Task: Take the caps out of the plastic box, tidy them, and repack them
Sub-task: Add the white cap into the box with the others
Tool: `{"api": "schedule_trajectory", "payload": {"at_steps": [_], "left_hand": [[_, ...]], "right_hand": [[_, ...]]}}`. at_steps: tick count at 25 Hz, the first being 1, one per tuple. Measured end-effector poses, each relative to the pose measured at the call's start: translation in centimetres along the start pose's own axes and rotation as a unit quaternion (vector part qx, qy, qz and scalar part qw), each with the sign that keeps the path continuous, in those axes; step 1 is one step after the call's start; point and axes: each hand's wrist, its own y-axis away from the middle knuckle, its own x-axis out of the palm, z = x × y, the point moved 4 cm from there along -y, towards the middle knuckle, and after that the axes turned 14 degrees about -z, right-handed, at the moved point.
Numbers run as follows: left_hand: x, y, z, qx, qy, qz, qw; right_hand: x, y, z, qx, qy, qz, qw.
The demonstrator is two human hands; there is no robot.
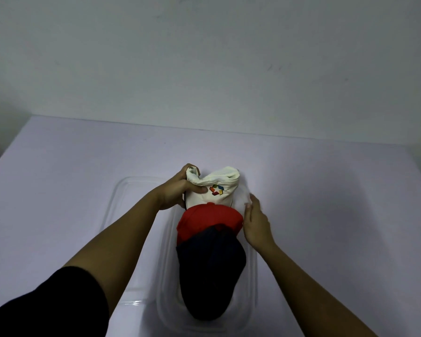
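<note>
Now left hand [178, 190] clutches white cap [216, 188] at 12 o'clock of box [252, 276]; right hand [257, 224] flat open, grasping nothing, against box wall at 3.

On a pale table [83, 181], a clear box [250, 283] holds three nested caps. The left hand [178, 188] grips the crumpled white cap [216, 188] at the far end; the right hand [257, 222], fingers flat, rests beside the red cap [204, 220]. The navy cap [209, 271] lies nearest. A clear lid [122, 215] lies just left.

Dim, cool-toned light, dark corners, wide-angle bowing at edges, soft shadows, slight blur
</note>
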Motion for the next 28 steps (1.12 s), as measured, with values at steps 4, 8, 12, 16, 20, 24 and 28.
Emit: {"api": "schedule_trajectory", "payload": {"at_steps": [4,8,12,16,20,24,28], "left_hand": [[0.2,-0.1,0.3,-0.005,-0.036,0.018,0.999],[0.4,-0.1,0.5,-0.023,-0.053,0.030,0.998],[0.5,0.2,0.7,-0.054,-0.058,0.021,0.997],[0.7,0.5,0.7,-0.053,-0.055,0.019,0.997],[1.1,1.2,0.5,0.013,-0.080,0.008,0.997],[1.2,1.8,0.8,0.098,-0.127,-0.033,0.986],[0.8,1.9,1.0,0.185,-0.321,-0.126,0.920]], "right_hand": [[0.2,0.2,-0.2,-0.005,-0.029,-0.027,0.999],[0.0,0.2,0.1,-0.026,-0.044,-0.035,0.998],[-0.8,-1.2,1.4,-0.180,0.023,-0.009,0.983],[-1.1,-3.4,2.4,-0.226,0.075,0.056,0.970],[-1.7,-3.9,3.3,-0.257,0.176,0.008,0.950],[-2.3,-3.4,4.4,-0.297,0.260,-0.051,0.917],[-1.8,-3.4,4.2,-0.308,0.304,-0.030,0.901]]}}
